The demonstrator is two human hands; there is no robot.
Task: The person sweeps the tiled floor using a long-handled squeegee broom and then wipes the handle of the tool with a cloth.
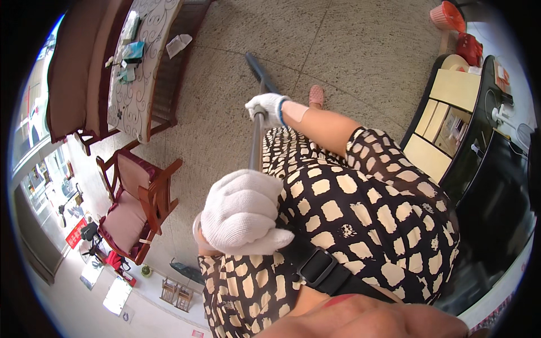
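Observation:
Both my hands, in white knitted gloves, are closed around the grey pole of a long-handled broom or mop [257, 143]. High on the pole, close to my chest, is my left hand [242, 211], its fingers curled over the top end. My right hand [267, 110] grips lower down, with that arm stretched forward. At the far end, the narrow blue-grey head [260, 71] rests on the speckled floor [225, 107]; whether it has bristles or cloth I cannot tell. A pink slipper [316, 96] on my foot shows just right of the head.
At left stand a patterned table [143, 67] with papers and packets on it, a long padded seat [76, 67] and a wooden armchair [138, 205]. A cabinet [445, 121] with a white fan [510, 121] lines the right. Beyond it is an orange basket [447, 17].

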